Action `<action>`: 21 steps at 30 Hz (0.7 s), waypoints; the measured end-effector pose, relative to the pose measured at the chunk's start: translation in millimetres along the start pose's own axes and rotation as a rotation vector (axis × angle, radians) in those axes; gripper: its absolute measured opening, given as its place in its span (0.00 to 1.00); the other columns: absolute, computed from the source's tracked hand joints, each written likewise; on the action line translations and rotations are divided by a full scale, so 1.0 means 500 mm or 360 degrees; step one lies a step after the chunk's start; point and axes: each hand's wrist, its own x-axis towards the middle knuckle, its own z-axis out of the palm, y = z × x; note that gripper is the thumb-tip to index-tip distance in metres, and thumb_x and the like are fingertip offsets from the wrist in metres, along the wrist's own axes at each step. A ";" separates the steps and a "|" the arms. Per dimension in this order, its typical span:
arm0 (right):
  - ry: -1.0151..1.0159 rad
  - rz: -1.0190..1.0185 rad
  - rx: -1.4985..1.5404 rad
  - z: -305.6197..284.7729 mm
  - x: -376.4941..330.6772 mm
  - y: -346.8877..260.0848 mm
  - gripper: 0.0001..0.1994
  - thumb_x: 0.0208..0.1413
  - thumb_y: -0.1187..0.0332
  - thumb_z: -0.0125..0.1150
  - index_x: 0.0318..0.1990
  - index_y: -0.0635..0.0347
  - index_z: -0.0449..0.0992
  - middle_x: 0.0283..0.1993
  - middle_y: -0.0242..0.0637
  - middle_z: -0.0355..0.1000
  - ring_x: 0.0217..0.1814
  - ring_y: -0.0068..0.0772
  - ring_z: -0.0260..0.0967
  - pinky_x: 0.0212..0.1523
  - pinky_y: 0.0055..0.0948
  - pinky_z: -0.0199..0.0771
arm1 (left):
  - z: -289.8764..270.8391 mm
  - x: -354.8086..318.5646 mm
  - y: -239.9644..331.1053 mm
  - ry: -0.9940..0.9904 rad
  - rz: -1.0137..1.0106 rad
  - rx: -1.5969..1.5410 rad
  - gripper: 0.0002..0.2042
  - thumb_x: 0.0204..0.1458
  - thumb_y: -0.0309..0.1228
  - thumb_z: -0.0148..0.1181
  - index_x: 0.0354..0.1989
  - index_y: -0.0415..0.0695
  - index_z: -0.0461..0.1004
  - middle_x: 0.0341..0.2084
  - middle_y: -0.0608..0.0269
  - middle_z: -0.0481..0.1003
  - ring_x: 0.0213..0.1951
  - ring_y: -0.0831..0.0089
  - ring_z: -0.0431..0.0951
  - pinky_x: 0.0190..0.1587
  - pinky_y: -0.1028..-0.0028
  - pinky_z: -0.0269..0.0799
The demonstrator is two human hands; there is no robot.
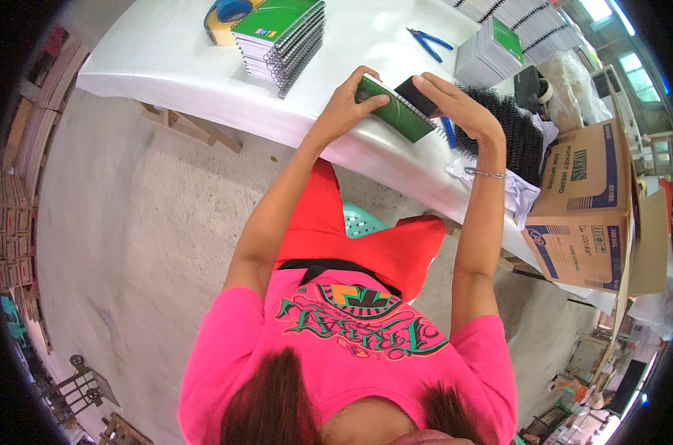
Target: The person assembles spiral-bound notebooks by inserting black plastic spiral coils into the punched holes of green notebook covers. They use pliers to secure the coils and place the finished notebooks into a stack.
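Above the table's near edge, my left hand [345, 110] grips a small green notebook [405, 119] by its left end, thumb on the cover. A black wire coil [439, 132] runs along the notebook's edge and sticks out at its lower right end. My right hand [461, 110] is closed on a black flat piece [416, 96] against the notebook's coil side; its exact kind is not clear. Just under my right hand shows a blue handle [448, 132], partly hidden. A heap of black wire coils [503, 126] lies beside that hand.
On the white-covered table [181, 74] stand a stack of coil-bound green notebooks [284, 44], a tape roll [221, 21], blue-handled pliers [429, 44] and an uncoiled notebook stack [492, 55]. A cardboard box [577, 208] stands at the right. Below is a green stool [360, 221].
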 end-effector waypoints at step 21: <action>-0.0179 0.0039 0.0300 0.013 -0.010 0.026 0.23 0.70 0.43 0.37 0.53 0.48 0.70 0.44 0.23 0.66 0.45 0.13 0.62 0.46 0.20 0.69 | -0.013 0.010 -0.018 -0.0087 0.0016 -0.0026 0.20 0.52 0.36 0.68 0.49 0.45 0.68 0.30 0.67 0.71 0.33 0.78 0.70 0.37 0.76 0.69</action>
